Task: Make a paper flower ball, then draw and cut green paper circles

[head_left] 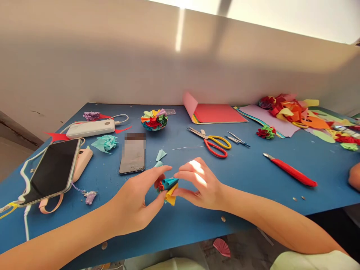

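Between my hands, above the blue table's front part, is a small folded-paper piece [170,184] with teal, yellow and red parts. My left hand [144,197] holds it from the left, thumb below and fingers curled behind it. My right hand [198,184] is at its right side, thumb and fingertips pinched against the teal and yellow folds. Just beyond my left fingers lies a small pale teal folded paper [161,155]. A round multicoloured paper flower [154,120] sits farther back.
On the blue table [242,180] are scissors [210,142], a red cutter [292,172], phones [133,153] [53,168], a white power bank [90,128], crumpled teal paper [105,143], coloured sheets [219,113] and a paper pile [292,112]. Another person's hand [354,176] shows at the right edge.
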Demonstrator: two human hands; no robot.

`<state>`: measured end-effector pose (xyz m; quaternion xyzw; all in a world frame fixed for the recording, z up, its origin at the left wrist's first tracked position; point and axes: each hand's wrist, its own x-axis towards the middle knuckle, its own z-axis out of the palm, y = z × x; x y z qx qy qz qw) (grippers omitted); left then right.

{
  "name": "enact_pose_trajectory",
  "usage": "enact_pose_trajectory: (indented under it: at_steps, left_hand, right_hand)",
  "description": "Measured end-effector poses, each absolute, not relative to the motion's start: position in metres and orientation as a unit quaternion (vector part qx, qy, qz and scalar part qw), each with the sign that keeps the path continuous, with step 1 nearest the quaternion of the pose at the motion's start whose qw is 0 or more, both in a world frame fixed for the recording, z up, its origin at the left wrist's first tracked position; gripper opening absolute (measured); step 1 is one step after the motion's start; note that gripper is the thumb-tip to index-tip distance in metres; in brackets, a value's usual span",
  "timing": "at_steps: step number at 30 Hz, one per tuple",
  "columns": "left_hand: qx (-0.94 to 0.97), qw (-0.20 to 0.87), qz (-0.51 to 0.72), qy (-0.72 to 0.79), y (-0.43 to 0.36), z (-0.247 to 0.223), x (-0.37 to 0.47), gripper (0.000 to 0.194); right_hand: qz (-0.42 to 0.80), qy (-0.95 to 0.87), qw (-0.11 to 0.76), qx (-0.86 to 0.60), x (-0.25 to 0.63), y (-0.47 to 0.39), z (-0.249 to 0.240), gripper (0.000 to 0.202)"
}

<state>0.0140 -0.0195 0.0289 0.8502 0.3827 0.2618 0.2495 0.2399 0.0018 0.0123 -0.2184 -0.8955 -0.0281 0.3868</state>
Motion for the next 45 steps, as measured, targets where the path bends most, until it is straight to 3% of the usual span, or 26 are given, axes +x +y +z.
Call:
enact_pose_trajectory:
  at_steps: [4, 9, 17, 24, 33, 41, 45]
  left_hand:
    - [0.855, 0.24, 0.266, 0.375, -0.02, 0.028, 0.015, 0.044]
    - [0.856, 0.252, 0.271, 0.36, -0.02, 0.032, 0.019, 0.027]
    - [0.868, 0.175, 0.313, 0.344, -0.022, 0.031, 0.022, 0.014]
    - [0.875, 0.174, 0.341, 0.297, -0.019, 0.028, 0.024, 0.015]
    - [0.898, 0.13, 0.283, 0.31, -0.019, 0.03, 0.024, 0.015]
    - [0.881, 0.19, 0.275, 0.334, -0.02, 0.032, 0.022, 0.013]
    - [0.885, 0.217, 0.244, 0.332, -0.022, 0.035, 0.022, 0.011]
  right_hand:
    - [-0.046, -0.919, 0.329, -0.213, 0.24, 0.003, 0.015, 0.019]
    - [-0.054, -0.916, 0.345, -0.199, 0.239, 0.004, 0.012, 0.012]
    - [-0.037, -0.916, 0.347, -0.197, 0.233, 0.0, 0.01, 0.008]
    - [0.135, -0.898, 0.345, -0.236, 0.233, 0.001, 0.007, 0.01]
    - [0.134, -0.896, 0.352, -0.237, 0.229, -0.001, 0.006, 0.011]
    - [0.191, -0.901, 0.288, -0.262, 0.231, -0.001, 0.014, 0.009]
    - [0.192, -0.889, 0.316, -0.27, 0.231, -0.002, 0.01, 0.011]
